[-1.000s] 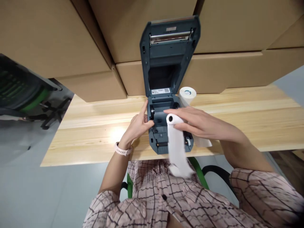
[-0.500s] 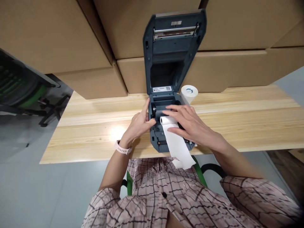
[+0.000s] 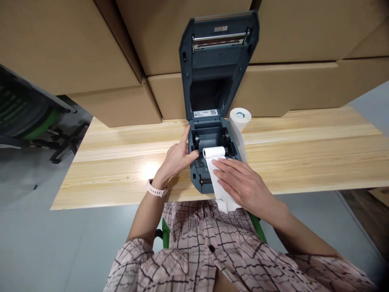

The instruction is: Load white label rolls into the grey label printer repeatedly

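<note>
A dark grey-blue label printer (image 3: 196,172) stands near the table's front edge with its lid (image 3: 220,61) raised. My left hand (image 3: 178,158) grips its left side, thumb over the rim and index finger stretched along the edge. Inside lies a small white paper roll (image 3: 214,152), in front of two black roll holders (image 3: 224,137). From it a paper strip (image 3: 216,182) runs over the printer's front, its torn end hanging past the table edge. My right hand (image 3: 243,184) lies flat on this strip with its fingers stretched out, hiding the printer's front right part.
Right behind the printer stands a larger white label roll (image 3: 240,117) with a loose strip along the printer's side. Large cardboard boxes (image 3: 170,97) line the back of the wooden table (image 3: 304,150). A wheeled chair (image 3: 67,140) is on the floor at the left.
My right hand has moved from around the small roll down onto the paper strip, its fingers now flat and closer together. The roll holders show again. My left hand keeps its place.
</note>
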`<action>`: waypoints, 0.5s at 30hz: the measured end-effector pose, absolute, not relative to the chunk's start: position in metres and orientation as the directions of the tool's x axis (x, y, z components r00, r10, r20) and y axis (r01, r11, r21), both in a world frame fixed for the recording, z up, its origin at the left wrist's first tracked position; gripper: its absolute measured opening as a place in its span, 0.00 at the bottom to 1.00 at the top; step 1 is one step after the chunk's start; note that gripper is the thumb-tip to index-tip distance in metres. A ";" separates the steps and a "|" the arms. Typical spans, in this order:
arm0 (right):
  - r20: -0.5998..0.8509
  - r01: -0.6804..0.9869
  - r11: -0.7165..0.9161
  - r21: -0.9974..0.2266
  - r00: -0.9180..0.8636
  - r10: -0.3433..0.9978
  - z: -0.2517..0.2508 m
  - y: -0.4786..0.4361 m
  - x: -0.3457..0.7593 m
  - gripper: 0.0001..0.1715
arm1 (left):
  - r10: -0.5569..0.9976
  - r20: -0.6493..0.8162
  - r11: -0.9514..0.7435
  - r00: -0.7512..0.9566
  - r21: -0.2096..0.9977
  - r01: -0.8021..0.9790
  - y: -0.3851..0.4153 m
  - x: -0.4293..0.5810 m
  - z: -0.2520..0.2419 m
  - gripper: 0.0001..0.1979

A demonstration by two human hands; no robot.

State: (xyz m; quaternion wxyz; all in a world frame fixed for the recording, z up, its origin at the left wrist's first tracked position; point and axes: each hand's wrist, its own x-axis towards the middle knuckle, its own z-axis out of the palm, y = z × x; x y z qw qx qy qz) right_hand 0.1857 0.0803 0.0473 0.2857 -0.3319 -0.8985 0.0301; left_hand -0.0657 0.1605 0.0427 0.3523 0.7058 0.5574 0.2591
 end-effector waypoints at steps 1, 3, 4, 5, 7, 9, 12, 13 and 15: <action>0.494 0.590 0.775 -0.229 -0.615 0.614 0.046 0.079 0.184 0.16 | 0.970 -0.030 -0.127 0.242 0.783 0.608 0.161 -0.066 0.043 0.51; 0.482 0.618 0.761 -0.199 -0.614 0.625 0.045 0.078 0.181 0.15 | 0.970 -0.037 -0.124 0.240 0.776 0.619 0.161 -0.066 0.043 0.52; 0.480 0.631 0.755 -0.179 -0.613 0.627 0.045 0.077 0.180 0.15 | 0.970 -0.037 -0.125 0.240 0.773 0.622 0.161 -0.066 0.043 0.52; 0.486 0.641 0.751 -0.156 -0.613 0.623 0.045 0.077 0.178 0.14 | 0.971 -0.032 -0.129 0.239 0.770 0.625 0.161 -0.066 0.042 0.52; 0.515 0.651 0.752 -0.103 -0.612 0.601 0.046 0.077 0.176 0.13 | 0.972 -0.016 -0.139 0.235 0.766 0.628 0.161 -0.066 0.042 0.51; 0.542 0.659 0.749 -0.066 -0.607 0.581 0.047 0.076 0.174 0.12 | 0.974 -0.008 -0.143 0.228 0.757 0.637 0.161 -0.065 0.041 0.51; 0.543 0.675 0.737 -0.040 -0.604 0.583 0.049 0.076 0.172 0.13 | 0.976 -0.015 -0.135 0.216 0.739 0.661 0.161 -0.064 0.040 0.51; 0.541 0.679 0.733 -0.034 -0.604 0.585 0.049 0.076 0.172 0.14 | 0.977 -0.017 -0.133 0.214 0.733 0.667 0.161 -0.064 0.041 0.51; 0.537 0.685 0.728 -0.031 -0.603 0.590 0.049 0.076 0.171 0.15 | 0.977 -0.018 -0.135 0.214 0.725 0.675 0.161 -0.064 0.041 0.51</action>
